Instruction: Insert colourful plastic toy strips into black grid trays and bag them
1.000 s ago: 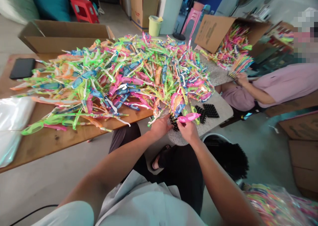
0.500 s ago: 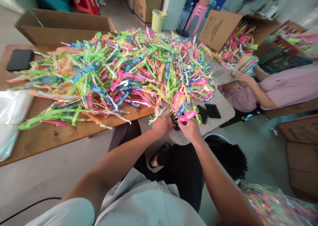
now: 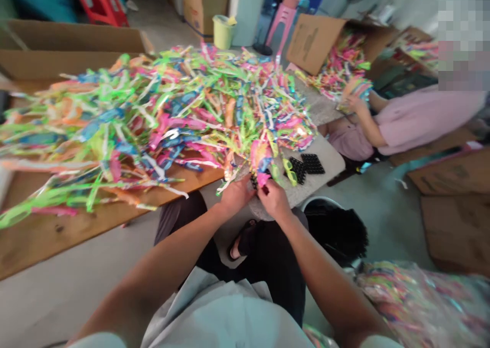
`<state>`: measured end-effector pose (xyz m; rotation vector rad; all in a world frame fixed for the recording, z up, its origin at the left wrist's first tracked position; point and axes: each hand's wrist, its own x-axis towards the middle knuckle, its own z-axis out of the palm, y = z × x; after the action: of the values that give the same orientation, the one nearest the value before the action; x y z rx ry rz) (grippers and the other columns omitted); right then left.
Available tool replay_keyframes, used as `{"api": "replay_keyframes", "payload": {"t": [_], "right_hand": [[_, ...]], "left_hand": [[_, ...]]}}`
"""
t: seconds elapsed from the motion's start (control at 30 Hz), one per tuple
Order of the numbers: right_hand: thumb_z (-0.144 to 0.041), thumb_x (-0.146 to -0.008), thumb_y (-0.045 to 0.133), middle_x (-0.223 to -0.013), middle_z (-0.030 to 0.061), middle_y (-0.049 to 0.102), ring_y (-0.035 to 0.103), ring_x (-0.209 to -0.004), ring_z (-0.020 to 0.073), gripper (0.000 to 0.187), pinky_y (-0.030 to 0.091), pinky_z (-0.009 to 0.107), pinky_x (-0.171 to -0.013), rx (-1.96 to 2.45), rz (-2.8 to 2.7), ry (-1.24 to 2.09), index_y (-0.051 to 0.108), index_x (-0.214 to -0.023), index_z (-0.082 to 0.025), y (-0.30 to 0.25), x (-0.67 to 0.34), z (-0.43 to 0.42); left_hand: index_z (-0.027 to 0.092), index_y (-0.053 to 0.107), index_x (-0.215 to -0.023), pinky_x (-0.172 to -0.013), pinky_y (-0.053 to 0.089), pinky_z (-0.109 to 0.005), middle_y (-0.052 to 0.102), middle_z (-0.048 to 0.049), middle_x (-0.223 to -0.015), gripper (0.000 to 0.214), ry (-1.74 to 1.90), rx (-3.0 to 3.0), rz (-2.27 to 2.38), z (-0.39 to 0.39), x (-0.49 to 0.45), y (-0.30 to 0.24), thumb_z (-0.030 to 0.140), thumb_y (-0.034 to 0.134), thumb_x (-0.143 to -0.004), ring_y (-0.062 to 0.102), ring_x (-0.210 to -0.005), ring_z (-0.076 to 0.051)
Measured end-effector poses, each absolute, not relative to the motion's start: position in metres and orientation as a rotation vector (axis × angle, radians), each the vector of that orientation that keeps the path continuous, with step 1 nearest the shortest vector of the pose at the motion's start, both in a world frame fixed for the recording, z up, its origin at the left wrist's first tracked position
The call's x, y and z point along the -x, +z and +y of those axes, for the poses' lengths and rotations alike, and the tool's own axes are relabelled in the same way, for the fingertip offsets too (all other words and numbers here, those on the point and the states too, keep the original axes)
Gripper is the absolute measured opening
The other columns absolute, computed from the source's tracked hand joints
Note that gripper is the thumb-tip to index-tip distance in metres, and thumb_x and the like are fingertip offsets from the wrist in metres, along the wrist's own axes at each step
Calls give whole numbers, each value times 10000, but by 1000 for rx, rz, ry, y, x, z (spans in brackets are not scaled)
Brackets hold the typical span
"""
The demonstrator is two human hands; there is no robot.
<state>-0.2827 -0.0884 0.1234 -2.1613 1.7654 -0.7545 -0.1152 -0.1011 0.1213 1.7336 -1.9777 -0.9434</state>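
the right hand (image 3: 274,200) pinches a small pink piece (image 3: 263,178) between its fingertips, right above the near end of the grey speckled table (image 3: 325,156). the left hand (image 3: 236,197) is just beside it, fingers curled at a black grid (image 3: 253,180) that is mostly hidden; whether they grip it or only rest against it, i cannot tell. orange and blue pieces (image 3: 262,162) cluster just beyond the pink one. to the right of the hands lie a yellow-green glasses frame (image 3: 290,172) and two more black grids (image 3: 313,164), flat on the same table. a big heap of bright plastic glasses (image 3: 168,113) spreads leftward over the wooden table (image 3: 76,235). below the grey table's edge stands a bucket (image 3: 323,200) full of black pieces (image 3: 337,233). at the right, a co-worker's hand (image 3: 356,104) holds a colourful bundle (image 3: 360,89).
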Motion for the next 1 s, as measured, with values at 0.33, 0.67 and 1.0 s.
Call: {"api": "replay_keyframes", "payload": {"t": [0.33,0.67,1.0], "right_hand": [[-248,-986,577,-1028,96,719,676,-985,226,135,478,299,-860,2133,1799,-684,668,-1051,-173,120,273,-91],[-266,-1017,530,-988,109,709,686,-901,245,183,465,312,-752,2139,1815,-577,665,-1038,-144,126,270,-91],[-244,-1028,468,-1039,96,741,677,-965,210,236,457,287,-829,2068,1825,-377,697,-1027,-183,153,316,-104]], "left_hand": [[211,660,-1192,-615,487,-301,653,-12,-620,368,-1023,-1855,-2023,-118,108,116,467,624,-929,689,-626,-232],[218,622,-1060,-596,445,-259,629,44,-579,261,-1064,-1907,-1988,-117,112,121,440,620,-922,658,-544,-171],[188,610,-1237,-605,441,-258,618,41,-576,431,-1069,-1840,-2009,-117,108,113,475,663,-921,663,-569,-183]]}}
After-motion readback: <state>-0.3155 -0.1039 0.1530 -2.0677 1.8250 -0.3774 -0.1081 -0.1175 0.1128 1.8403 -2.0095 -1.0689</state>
